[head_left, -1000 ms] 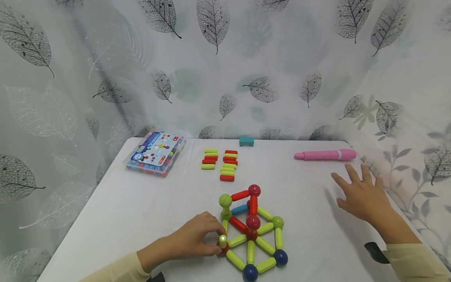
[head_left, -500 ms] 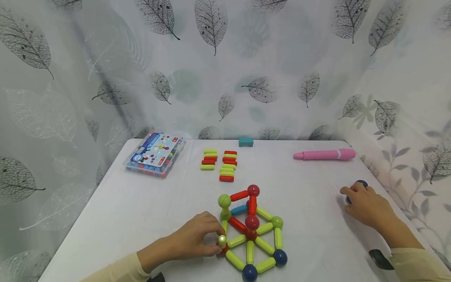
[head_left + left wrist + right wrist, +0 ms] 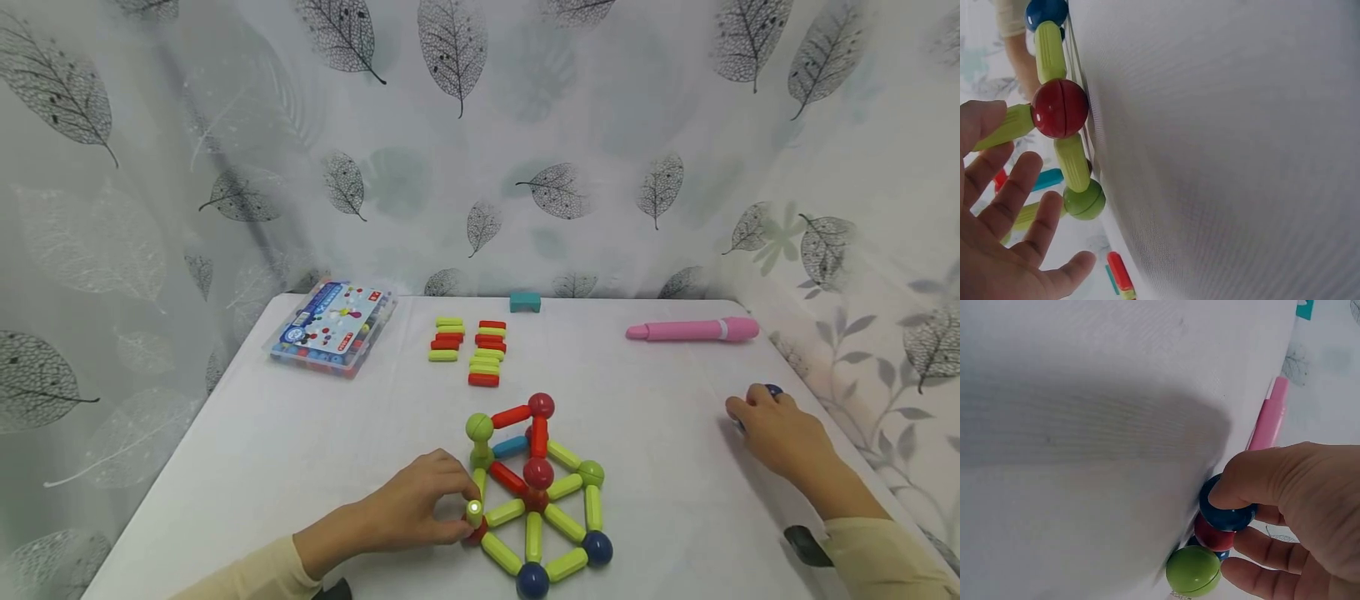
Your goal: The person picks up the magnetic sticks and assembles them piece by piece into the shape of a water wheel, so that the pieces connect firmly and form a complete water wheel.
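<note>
The left hand (image 3: 408,508) pinches an upright green rod (image 3: 474,513) at the left edge of the frame (image 3: 534,492). Far right of the frame, the right hand (image 3: 780,433) grips a blue ball (image 3: 1225,509) from 4 clustered balls; magnets may drag neighbours along.

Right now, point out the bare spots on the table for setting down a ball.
Free: between plastic box and rod structure; between structure and right hand. Crowded: loose rods, and balls under that hand.
</note>
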### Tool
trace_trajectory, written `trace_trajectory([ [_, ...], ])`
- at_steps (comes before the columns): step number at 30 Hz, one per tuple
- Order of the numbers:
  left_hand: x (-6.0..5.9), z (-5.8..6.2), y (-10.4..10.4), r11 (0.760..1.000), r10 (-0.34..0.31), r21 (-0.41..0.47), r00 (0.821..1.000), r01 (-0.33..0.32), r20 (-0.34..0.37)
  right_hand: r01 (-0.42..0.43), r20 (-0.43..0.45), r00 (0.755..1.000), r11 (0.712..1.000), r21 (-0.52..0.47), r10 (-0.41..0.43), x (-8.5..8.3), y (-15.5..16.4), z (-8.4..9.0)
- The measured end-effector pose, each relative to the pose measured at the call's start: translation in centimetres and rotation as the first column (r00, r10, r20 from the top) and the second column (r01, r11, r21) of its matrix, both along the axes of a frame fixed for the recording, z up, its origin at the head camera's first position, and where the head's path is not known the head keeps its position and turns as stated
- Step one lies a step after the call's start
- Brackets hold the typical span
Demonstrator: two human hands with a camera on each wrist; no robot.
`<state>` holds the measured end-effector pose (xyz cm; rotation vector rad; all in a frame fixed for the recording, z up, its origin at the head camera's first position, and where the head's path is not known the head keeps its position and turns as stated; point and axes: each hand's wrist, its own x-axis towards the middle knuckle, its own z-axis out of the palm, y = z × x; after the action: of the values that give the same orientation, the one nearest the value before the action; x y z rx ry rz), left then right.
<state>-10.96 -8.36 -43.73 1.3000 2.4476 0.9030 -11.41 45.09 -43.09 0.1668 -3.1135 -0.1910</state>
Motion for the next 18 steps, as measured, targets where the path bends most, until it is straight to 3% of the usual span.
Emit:
trace_trajectory([
  [4, 0.0, -0.2, -0.2, 1.0, 0.004, 0.006, 1.0, -0.004, -0.002, -0.049, -0.017, 0.999, 0.998, -0.025, 0.048, -0.5, -0.7, 0.1],
  [7, 0.0, -0.3, -0.4, 1.0, 0.006, 0.007, 1.0, -0.006, -0.003, -0.092, -0.017, 0.996, 0.99, -0.103, 0.09, -0.9, -2.2, 0.6],
  [11, 0.1, -0.5, -0.7, 1.0, 0.005, 0.004, 1.0, -0.005, 0.005, -0.176, -0.04, 0.984, 0.95, -0.258, 0.171, -1.4, -6.3, 2.6],
  [14, 0.1, -0.5, -0.9, 1.0, 0.006, 0.005, 1.0, -0.006, 0.014, -0.288, -0.095, 0.957, 0.87, -0.401, 0.273, -1.4, -10.6, 5.0],
  [18, 0.0, -0.7, -1.0, 1.0, 0.005, 0.014, 0.999, -0.005, 0.037, -0.435, -0.141, 0.889, 0.708, -0.557, 0.435, -1.4, -16.5, 7.8],
])
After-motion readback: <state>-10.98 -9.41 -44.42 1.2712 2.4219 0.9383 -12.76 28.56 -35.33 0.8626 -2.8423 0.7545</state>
